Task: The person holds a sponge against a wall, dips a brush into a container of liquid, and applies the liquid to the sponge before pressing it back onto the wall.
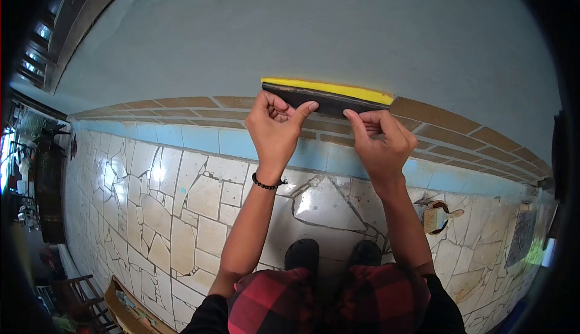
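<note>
Both my hands hold a long black board with a yellow, foam-like layer (326,87) along its upper side. It lies against the grey wall (338,26), just at the top row of brown brick-pattern strips (444,115). My left hand (272,130), with a dark beaded bracelet at the wrist, pinches the board's left part, thumb on the black face. My right hand (383,139) pinches it right of the middle, its thumb also on the lower edge. The fingers behind the board are partly hidden. The board tilts slightly down to the right.
Below the brick strips runs a light blue band (235,144), then the irregular stone floor (205,195). A round container with a brush (434,218) stands on the floor at right. A wooden box (130,310) and a chair (84,298) are at lower left.
</note>
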{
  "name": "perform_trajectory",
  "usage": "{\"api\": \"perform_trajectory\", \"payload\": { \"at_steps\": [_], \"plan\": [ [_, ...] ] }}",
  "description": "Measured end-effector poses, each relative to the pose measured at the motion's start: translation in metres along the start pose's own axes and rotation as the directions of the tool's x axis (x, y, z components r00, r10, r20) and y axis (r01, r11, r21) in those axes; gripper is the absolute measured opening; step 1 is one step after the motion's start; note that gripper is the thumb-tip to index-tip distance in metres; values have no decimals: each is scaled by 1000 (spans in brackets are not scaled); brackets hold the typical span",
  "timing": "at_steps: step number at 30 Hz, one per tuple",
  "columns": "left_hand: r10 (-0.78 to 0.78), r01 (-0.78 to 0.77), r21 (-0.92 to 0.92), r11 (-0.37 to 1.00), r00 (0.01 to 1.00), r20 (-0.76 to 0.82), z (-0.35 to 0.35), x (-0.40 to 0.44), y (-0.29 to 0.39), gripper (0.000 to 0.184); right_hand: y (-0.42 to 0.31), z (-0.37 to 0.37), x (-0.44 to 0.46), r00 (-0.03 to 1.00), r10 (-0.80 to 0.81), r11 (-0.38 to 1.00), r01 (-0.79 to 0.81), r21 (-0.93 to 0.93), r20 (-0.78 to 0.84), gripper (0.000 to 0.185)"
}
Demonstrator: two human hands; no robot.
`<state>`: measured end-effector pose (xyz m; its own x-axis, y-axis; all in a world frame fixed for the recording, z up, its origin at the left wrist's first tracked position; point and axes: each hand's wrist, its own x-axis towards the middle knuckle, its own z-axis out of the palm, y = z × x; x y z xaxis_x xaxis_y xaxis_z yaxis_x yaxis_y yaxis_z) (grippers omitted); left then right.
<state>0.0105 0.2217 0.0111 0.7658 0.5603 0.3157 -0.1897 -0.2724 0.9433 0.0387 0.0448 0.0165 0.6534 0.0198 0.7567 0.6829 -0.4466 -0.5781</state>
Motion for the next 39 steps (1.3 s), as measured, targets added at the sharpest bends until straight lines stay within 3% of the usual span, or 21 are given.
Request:
{"api": "perform_trajectory", "payload": {
  "at_steps": [4,19,25,39],
  "plan": [
    [63,-65,-80,995,998,-23,8,-8,-8,40,2,-6,-1,1000,10,1000,-10,5,8,20],
    [37,-34,53,998,997,-60,12,-7,-5,37,11,-2,6,1000,9,1000,-9,17,-2,21],
    [31,-44,-159,986,996,-82,19,-18,-2,34,9,-4,5,1000,4,1000,-4,13,0,21],
    [16,-23,-100,995,997,-74,21,-15,-6,32,17,3,2,999,-21,1000,21,12,-29,21]
  ]
}}
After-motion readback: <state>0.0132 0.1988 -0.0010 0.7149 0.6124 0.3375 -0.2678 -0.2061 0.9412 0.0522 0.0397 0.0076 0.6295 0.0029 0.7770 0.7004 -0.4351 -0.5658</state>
